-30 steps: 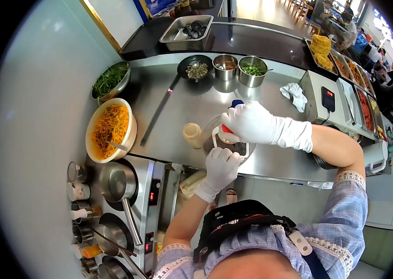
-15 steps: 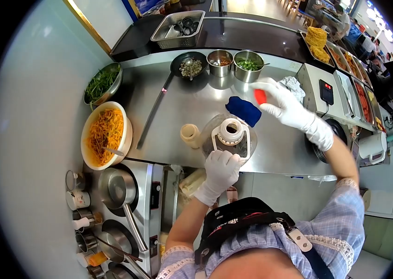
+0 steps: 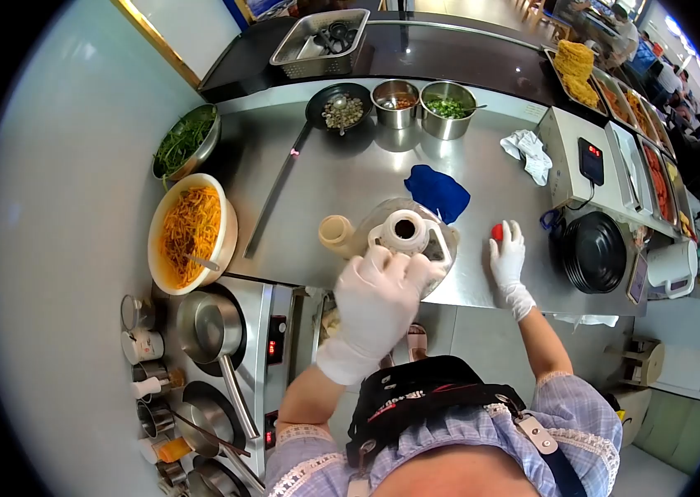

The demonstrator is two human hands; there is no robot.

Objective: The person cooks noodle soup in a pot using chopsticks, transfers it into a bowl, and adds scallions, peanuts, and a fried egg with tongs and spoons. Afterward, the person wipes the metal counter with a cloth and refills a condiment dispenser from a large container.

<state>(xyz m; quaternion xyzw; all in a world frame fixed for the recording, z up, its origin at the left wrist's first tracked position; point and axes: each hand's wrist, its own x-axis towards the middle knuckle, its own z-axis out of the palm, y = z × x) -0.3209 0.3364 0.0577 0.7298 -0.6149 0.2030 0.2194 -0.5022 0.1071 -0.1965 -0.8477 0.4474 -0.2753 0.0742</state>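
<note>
A large clear jug [image 3: 391,217] with a white neck and handles stands uncapped near the counter's front edge, its round mouth facing up. My gloved left hand [image 3: 384,302] is closed round the near side of the white handle and hides part of the jug. Low over the counter to the right is my gloved right hand [image 3: 509,261], with a small red cap [image 3: 497,233] between thumb and fingertips. Touching or close to the jug's left side is a small cream-coloured open bottle [image 3: 336,235]. A folded blue cloth [image 3: 437,192] lies just behind the jug.
Left stand a bowl of shredded orange vegetables [image 3: 194,236] and a bowl of greens [image 3: 188,145]. A long-handled ladle [image 3: 340,110] and two steel pots [image 3: 447,112] sit at the back. Black bowls [image 3: 594,253] are stacked right; saucepans [image 3: 209,327] rest on burners lower left.
My right hand has come down and nearer with the red cap, from the air beside the blue cloth to the counter. My left hand still grips the jug's handle and has shifted a little.
</note>
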